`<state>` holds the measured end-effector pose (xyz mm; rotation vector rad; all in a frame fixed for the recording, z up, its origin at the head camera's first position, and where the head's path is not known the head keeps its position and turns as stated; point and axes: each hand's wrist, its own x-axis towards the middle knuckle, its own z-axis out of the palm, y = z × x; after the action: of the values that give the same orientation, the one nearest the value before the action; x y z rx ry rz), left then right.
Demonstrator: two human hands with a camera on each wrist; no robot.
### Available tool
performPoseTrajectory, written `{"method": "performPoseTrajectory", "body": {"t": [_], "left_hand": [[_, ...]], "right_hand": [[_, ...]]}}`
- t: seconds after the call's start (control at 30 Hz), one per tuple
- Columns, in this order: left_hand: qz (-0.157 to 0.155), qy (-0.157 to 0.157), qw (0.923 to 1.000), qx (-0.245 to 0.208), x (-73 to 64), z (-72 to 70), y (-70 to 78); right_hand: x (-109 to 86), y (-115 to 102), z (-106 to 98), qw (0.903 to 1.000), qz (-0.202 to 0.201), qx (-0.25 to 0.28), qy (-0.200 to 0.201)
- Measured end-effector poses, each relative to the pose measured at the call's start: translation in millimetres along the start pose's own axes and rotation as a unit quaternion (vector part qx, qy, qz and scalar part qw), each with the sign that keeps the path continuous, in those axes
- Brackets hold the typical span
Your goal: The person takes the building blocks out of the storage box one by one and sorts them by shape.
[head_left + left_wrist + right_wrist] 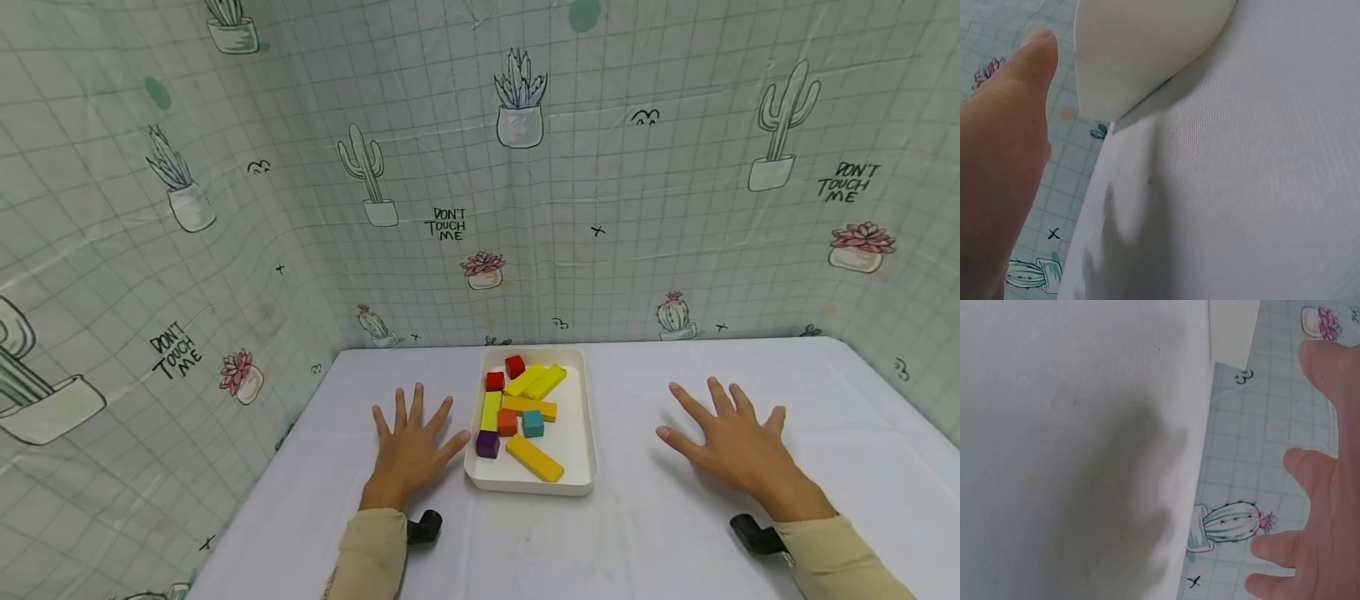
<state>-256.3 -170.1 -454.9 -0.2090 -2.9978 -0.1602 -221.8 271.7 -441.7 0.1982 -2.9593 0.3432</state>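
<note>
My left hand point(411, 450) is spread flat with straight fingers, its thumb close to the left wall of a white tray point(577, 467). Well to the tray's right, my right hand point(731, 442) has its fingers spread and holds nothing. In the tray lie yellow blocks point(546, 382), orange-yellow blocks point(534, 457), red cubes point(515, 367), an orange-red cube point(507, 423), a teal cube point(532, 424) and a purple cube point(487, 444). The left wrist view shows the thumb point(1022, 81) beside the tray's outer wall point(1141, 50). Fingers point(1316, 475) show over the table in the right wrist view.
A white cloth covers the table point(637, 533). Behind it and on the left hangs a grid-patterned curtain point(600, 283) printed with cacti. Each wrist carries a black strap mount, one at the left cuff point(425, 527) and one at the right point(756, 535).
</note>
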Motion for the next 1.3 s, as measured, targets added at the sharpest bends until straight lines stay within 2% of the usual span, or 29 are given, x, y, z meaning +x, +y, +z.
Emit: {"method": "performPoseTrajectory", "body": {"t": [0.17, 0.3, 0.47, 0.7, 0.8, 1.03, 1.2, 1.3], "left_hand": [[-0.010, 0.006, 0.9998, -0.014, 0.2, -1.0, 6.1], [-0.015, 0.016, 0.9977, -0.064, 2.4, 2.1, 13.0], [-0.017, 0.034, 0.9898, -0.137, 6.6, 9.8, 21.9], [-0.017, 0.058, 0.9799, -0.190, 11.6, 16.1, 28.1], [-0.009, 0.071, 0.9748, -0.211, 16.5, 17.9, 31.7], [-0.006, 0.071, 0.9669, -0.245, 19.7, 22.6, 31.5], [-0.006, 0.078, 0.9593, -0.271, 20.3, 26.0, 31.1], [-0.003, 0.071, 0.9549, -0.288, 19.4, 27.8, 31.2]], "right_hand": [[3.7, -10, 1, 0.9999, -0.010, 0.004, 0.002], [6.5, -15, 3, 0.9997, -0.017, 0.015, 0.010], [8.5, -22, 10, 0.9988, -0.023, 0.042, 0.001], [13.0, -30, 16, 0.9952, -0.060, 0.076, 0.017], [16.4, -32, 12, 0.9916, -0.058, 0.115, 0.010], [31.0, -46, 10, 0.9775, -0.060, 0.202, 0.007], [41.3, -55, 10, 0.9689, -0.059, 0.240, 0.004], [46.3, -61, 9, 0.9651, -0.056, 0.256, -0.012]]}}
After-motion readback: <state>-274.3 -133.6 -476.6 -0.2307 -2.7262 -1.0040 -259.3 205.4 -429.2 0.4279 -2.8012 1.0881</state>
